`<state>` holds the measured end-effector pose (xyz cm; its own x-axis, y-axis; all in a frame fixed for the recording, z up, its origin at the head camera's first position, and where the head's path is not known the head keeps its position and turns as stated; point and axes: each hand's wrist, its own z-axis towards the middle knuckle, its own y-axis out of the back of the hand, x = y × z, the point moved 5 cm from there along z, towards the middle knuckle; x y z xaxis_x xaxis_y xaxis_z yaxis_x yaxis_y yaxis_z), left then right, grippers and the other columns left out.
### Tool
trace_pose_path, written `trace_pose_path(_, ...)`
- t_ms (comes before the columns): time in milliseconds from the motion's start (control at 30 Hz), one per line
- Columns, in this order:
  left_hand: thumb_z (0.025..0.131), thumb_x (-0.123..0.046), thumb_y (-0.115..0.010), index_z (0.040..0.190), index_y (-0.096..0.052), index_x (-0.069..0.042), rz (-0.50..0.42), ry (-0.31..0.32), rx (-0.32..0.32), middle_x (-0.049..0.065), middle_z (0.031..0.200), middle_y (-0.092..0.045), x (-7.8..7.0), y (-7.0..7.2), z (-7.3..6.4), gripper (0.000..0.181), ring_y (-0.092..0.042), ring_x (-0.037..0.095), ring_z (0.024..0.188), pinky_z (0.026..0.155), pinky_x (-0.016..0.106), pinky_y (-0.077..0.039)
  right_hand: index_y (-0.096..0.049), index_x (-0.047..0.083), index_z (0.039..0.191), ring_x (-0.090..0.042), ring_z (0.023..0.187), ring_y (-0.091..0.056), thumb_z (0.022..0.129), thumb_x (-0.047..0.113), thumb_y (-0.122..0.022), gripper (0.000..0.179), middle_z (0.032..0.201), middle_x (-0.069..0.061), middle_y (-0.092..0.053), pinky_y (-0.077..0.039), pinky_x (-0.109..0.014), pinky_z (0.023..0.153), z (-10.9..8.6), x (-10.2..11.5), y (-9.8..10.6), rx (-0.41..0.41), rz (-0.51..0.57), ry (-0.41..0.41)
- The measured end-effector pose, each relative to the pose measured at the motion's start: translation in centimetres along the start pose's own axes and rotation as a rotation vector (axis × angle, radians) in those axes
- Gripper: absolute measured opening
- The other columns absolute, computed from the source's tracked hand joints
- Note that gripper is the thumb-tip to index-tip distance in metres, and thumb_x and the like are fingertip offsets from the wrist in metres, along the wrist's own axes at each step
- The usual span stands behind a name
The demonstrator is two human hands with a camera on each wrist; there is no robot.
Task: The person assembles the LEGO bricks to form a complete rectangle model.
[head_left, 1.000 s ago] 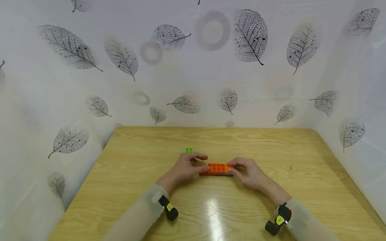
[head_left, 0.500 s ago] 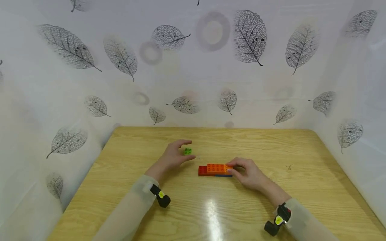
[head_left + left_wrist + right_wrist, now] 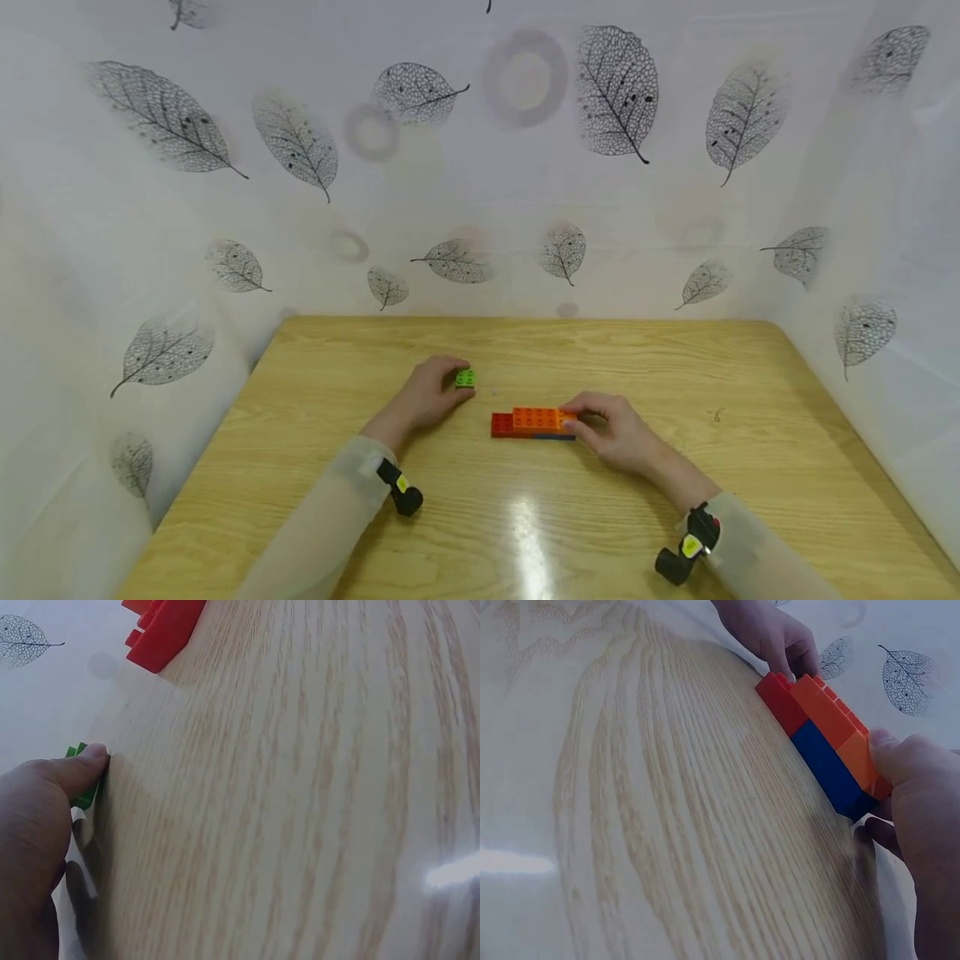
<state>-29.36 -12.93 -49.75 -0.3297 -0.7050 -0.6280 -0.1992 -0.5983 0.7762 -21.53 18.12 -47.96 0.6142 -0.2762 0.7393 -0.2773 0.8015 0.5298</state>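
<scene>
My left hand (image 3: 427, 393) pinches a small green building brick (image 3: 465, 378) with four-stud top between thumb and fingers, at the left back of the table. In the left wrist view the thumb lies against the green brick (image 3: 84, 796). My right hand (image 3: 618, 429) grips the right end of a two-layer brick stack. Its lower layer is a red brick (image 3: 781, 705) beside a blue brick (image 3: 829, 769). On top sit an orange brick (image 3: 534, 417) and a lighter orange brick (image 3: 859, 756), the latter between thumb and fingers. The red brick's studs stick out at the left end.
The wooden table (image 3: 450, 517) has a bright light reflection near its front. A white curtain (image 3: 465, 183) printed with leaves hangs behind and around it. Each wrist wears a small black camera (image 3: 405, 492).
My left hand has left the brick stack, moved left and back, and closed its fingers on the green brick. The right hand stays on the stack's right end.
</scene>
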Motion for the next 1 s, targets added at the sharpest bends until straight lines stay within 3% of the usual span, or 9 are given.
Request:
trace_pose_path(233,0.099,-0.032,-0.078,0.141,-0.067,-0.009,-0.016,0.002,-0.011,0.012,0.142,-0.064,0.0,0.1,0.0,0.049,-0.053,0.032,0.138,0.118,0.046,-0.038,-0.076,0.008,0.119,-0.019,0.097,-0.072,0.096,-0.004,-0.075,0.026,0.110,-0.003,-0.075,-0.058,-0.030,0.090,0.0,-0.1,0.0,-0.005,-0.009,0.015)
trace_pose_path(600,0.098,-0.028,-0.079,0.147,-0.063,-0.016,-0.206,0.036,-0.031,0.008,0.146,-0.062,-1.5,0.8,-1.0,0.053,-0.057,0.032,0.135,0.114,0.051,-0.042,-0.076,0.010,0.118,-0.018,0.098,-0.072,0.098,-0.002,-0.074,0.023,0.110,-0.001,-0.076,-0.058,-0.029,0.091,0.0,-0.5,-0.1,0.003,0.000,0.006)
trace_pose_path(767,0.098,-0.025,-0.080,0.142,-0.067,-0.013,-0.229,-0.016,-0.037,0.004,0.138,-0.067,-2.8,0.8,-1.5,0.048,-0.060,0.027,0.129,0.112,0.048,-0.045,-0.076,0.010,0.118,-0.016,0.098,-0.072,0.098,-0.002,-0.074,0.023,0.109,0.000,-0.075,-0.057,-0.028,0.091,0.0,-0.6,-0.1,0.004,0.004,0.007)
trace_pose_path(1000,0.098,-0.026,-0.079,0.140,-0.069,-0.009,-0.249,-0.093,0.039,0.000,0.137,-0.068,-4.6,-0.3,-2.3,0.046,-0.063,0.024,0.125,0.108,0.043,-0.048,-0.076,0.008,0.117,-0.018,0.097,-0.073,0.095,-0.007,-0.075,0.027,0.109,-0.002,-0.076,-0.057,-0.026,0.088,0.0,-0.3,-0.1,-0.013,0.008,0.047)
